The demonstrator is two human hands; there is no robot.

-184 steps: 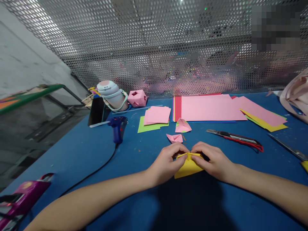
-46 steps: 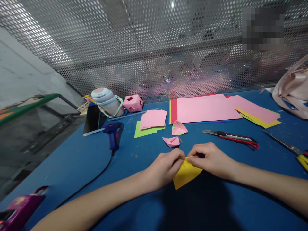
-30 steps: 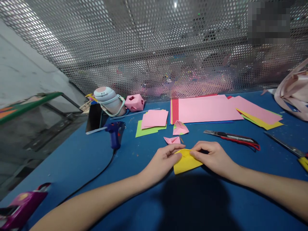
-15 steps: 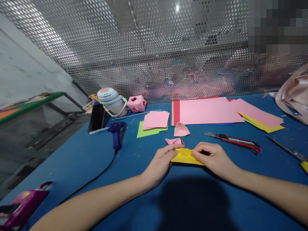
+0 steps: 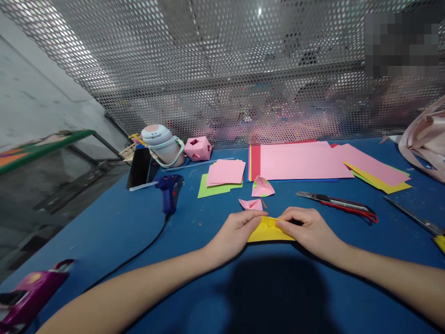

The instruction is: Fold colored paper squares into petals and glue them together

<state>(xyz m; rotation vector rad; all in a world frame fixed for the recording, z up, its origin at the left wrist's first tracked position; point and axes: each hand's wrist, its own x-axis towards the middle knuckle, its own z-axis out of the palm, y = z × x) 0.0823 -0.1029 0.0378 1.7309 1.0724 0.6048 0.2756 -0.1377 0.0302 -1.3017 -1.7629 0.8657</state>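
Observation:
Between my two hands is a folded piece of yellow paper (image 5: 270,232), just above the blue table. My left hand (image 5: 237,230) pinches its left end, thumb on the near side and fingers behind. At the other end, my right hand (image 5: 308,227) grips the paper between thumb and bent fingers. The upper edge is folded, with a small crease near its middle. Right behind the paper lies a small folded pink paper piece (image 5: 251,204), its lower part partly covered. A second folded pink piece (image 5: 263,187) with green showing sits farther back.
A blue glue gun (image 5: 169,192) with a black cord lies left. Behind are pink and green paper squares (image 5: 225,172), large coloured sheets (image 5: 302,160), a pink paper ball (image 5: 198,149) and a bottle (image 5: 163,144). A utility knife (image 5: 335,204) and scissors (image 5: 413,216) lie right.
The yellow paper's upper flap has been pressed flatter, and its lower edge sits slightly lower in view. My left thumb has slid right, toward the middle of the paper. Both hands keep hold.

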